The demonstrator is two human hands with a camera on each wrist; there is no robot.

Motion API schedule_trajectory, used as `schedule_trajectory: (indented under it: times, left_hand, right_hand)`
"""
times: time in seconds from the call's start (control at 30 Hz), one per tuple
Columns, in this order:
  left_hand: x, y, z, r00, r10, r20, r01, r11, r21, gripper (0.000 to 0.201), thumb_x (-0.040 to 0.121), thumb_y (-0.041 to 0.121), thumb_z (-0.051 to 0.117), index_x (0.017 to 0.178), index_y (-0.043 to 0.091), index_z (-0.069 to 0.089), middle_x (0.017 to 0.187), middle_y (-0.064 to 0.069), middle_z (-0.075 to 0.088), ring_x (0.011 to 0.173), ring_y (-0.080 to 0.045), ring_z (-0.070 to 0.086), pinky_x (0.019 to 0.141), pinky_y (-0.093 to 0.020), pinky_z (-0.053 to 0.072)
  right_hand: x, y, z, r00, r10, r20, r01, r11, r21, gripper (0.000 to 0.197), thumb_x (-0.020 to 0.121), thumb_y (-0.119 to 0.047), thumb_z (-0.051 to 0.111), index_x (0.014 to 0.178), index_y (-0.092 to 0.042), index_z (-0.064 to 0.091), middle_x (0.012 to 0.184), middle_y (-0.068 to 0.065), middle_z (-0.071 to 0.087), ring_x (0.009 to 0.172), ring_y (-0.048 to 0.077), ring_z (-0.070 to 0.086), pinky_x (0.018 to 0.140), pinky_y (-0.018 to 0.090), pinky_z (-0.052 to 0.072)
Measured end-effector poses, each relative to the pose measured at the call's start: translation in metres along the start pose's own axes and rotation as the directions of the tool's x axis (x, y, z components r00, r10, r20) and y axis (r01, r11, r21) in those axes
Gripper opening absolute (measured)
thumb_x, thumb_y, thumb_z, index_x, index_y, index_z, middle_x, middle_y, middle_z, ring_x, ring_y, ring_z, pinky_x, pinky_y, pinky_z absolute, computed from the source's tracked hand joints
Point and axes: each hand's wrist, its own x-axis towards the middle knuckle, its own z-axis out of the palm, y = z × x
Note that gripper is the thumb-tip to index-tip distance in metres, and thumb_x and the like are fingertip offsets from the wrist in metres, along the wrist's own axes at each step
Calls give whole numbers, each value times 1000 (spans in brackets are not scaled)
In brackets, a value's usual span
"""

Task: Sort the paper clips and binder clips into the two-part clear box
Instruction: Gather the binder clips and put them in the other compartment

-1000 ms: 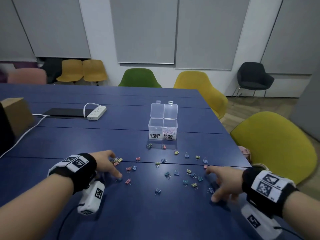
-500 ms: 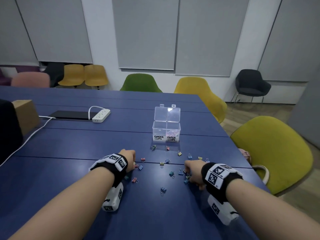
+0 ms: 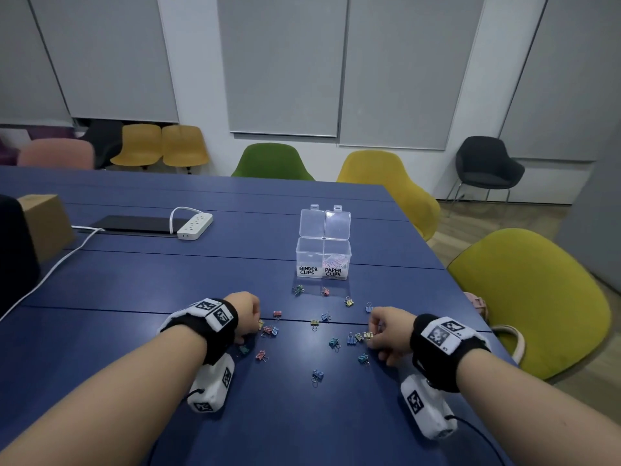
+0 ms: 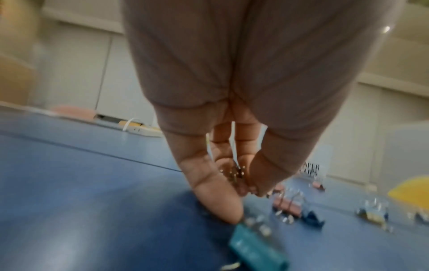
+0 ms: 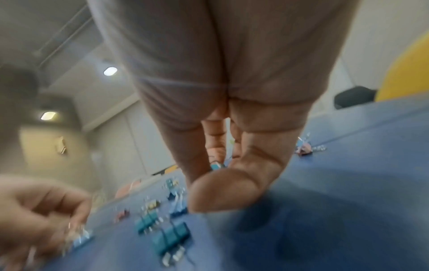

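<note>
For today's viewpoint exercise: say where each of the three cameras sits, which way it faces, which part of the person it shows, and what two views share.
Head: on the head, facing forward-down at the clear box; both forearms show.
Left wrist: under the wrist, along the left hand.
Right wrist: under the wrist, along the right hand.
Shared: all show the binder clips on the blue table.

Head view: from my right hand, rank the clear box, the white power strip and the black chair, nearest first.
From the right hand:
1. Clear box, just ahead, slightly left.
2. White power strip, far left across the table.
3. Black chair, off the table, by the back wall.
</note>
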Motion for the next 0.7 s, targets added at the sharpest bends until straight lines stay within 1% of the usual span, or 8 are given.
schedule_trajectory:
  times: [0.07,0.13,0.27,0.37,0.47,0.53,0.6,0.7]
  left_hand:
    - [2,-8,-2,1000,-20,-4,19,985,-174,19,84,7,53,69,18,48,71,-5,61,62,-24,61,59,-29,54]
    - [4,-15,-3,998,-41,-39,16,867,-497,20,85,1,52,68,13,50,55,-5,55,49,-22,53,55,-30,53]
    - [-1,-18,-6,998,-54,22,37,289,-957,23,89,-7,46,71,8,49,70,-8,50,55,-18,45,50,-24,54]
    - [-1,-20,-10,995,10,97,98,-111,-989,22,86,-3,38,72,11,48,64,-3,47,49,-15,43,43,-19,48]
    - [-2,-16,-10,991,81,110,133,-391,-911,16,63,-2,37,71,10,43,67,-7,46,42,-15,38,38,-12,33]
    - [-1,-13,-7,987,131,89,143,-491,-859,24,50,-1,44,72,10,43,68,-8,48,41,-15,38,35,-12,28]
    - [3,-8,-6,980,181,87,171,-519,-837,15,56,5,43,70,11,42,65,-6,47,42,-14,36,33,-15,24]
    - [11,-2,-4,973,191,133,204,-428,-880,8,69,18,43,65,13,38,62,-4,42,41,-12,31,32,-14,19]
  right_hand:
    - [-1,6,-2,1000,-16,-11,18,962,272,24,88,3,57,80,-12,40,64,10,51,43,18,54,38,23,47]
    - [-5,11,-2,1000,-25,-15,29,864,502,22,90,5,55,81,-10,41,64,11,49,47,19,54,40,23,47]
    - [-11,17,-2,996,-83,-14,57,549,834,21,91,6,52,79,-9,44,66,10,49,54,19,58,44,23,53]
    - [-10,17,0,992,-118,-33,68,308,949,19,92,6,48,79,-8,48,66,10,55,55,18,64,51,23,57]
    - [-7,14,4,988,-145,-44,64,136,989,21,91,9,40,81,-7,51,69,12,61,58,18,66,54,25,58]
    - [-5,10,6,984,-177,-29,39,51,998,23,81,12,37,86,-5,53,74,15,63,65,21,67,58,28,60]
    - [-3,4,6,986,-168,-12,18,31,999,26,76,12,35,90,-1,54,77,17,61,72,24,62,58,28,60]
    - [4,-8,5,993,-108,42,-11,274,962,25,86,12,32,85,2,55,73,15,56,62,19,52,48,21,54]
